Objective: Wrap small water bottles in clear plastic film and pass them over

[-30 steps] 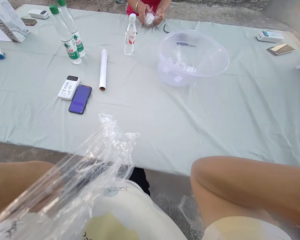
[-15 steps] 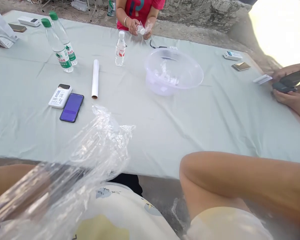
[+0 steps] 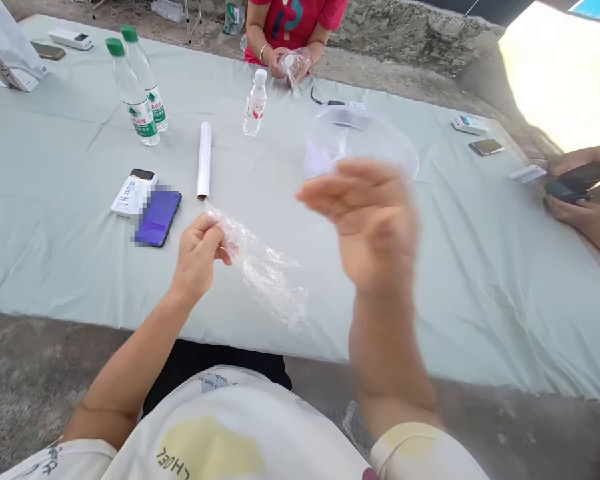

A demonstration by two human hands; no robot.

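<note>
My left hand is pinched shut on a crumpled strip of clear plastic film, which hangs down and to the right over the pale green tablecloth. My right hand is raised above the table, blurred by motion, fingers stretched out and apart, holding nothing. It partly hides a clear plastic basin behind it. A white roll of film lies just beyond my left hand.
A purple phone and a white power bank lie at left, with two green-capped bottles behind. A small bottle stands mid-table. A person in red handles film opposite. Another person's hands hold a phone at right.
My arms were low by my lap with the film bunched close to the camera. Both hands have come up over the table; the left now holds the film out, the right is lifted.
</note>
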